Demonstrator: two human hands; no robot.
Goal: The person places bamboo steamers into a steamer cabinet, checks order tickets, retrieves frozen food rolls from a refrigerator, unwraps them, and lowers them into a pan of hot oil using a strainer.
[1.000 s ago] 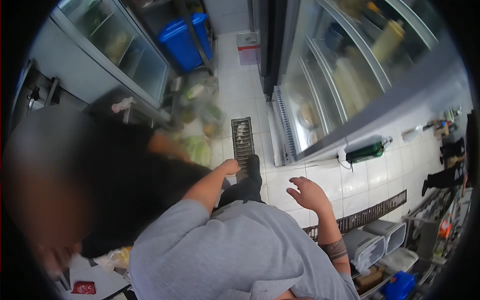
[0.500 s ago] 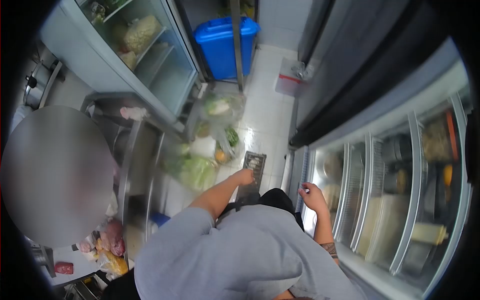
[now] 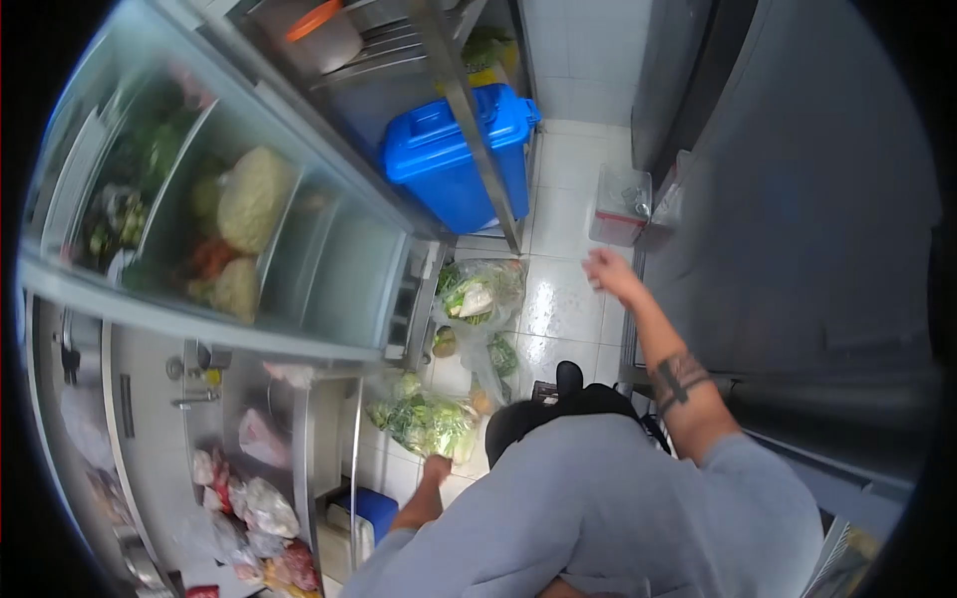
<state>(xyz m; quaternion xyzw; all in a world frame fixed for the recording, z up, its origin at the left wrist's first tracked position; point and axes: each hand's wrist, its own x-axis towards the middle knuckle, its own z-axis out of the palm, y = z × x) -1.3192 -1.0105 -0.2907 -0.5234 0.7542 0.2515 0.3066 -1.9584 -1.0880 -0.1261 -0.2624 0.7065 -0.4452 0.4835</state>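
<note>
Below the bagged leafy greens (image 3: 439, 424) on the floor is my left hand (image 3: 436, 468), its fingers too small and unclear to read. My right hand (image 3: 610, 274) is raised over the white floor tiles, fingers apart and holding nothing, near a clear box with a red band (image 3: 623, 207). More clear bags of vegetables (image 3: 477, 297) lie beside the glass-door fridge. Inside the fridge (image 3: 339, 289), bags of pale food (image 3: 254, 199) rest on the shelves.
A blue lidded bin (image 3: 459, 159) stands under a metal rack (image 3: 464, 110). At the left are a sink counter with bagged food (image 3: 269, 506) and a blue container (image 3: 374, 513). A dark grey door or panel (image 3: 797, 219) fills the right side.
The view has moved forward and turned; the left fridge and floor bags look nearer. The co-worker and the open right fridge shelves have left view. My right hand is now farther forward.
</note>
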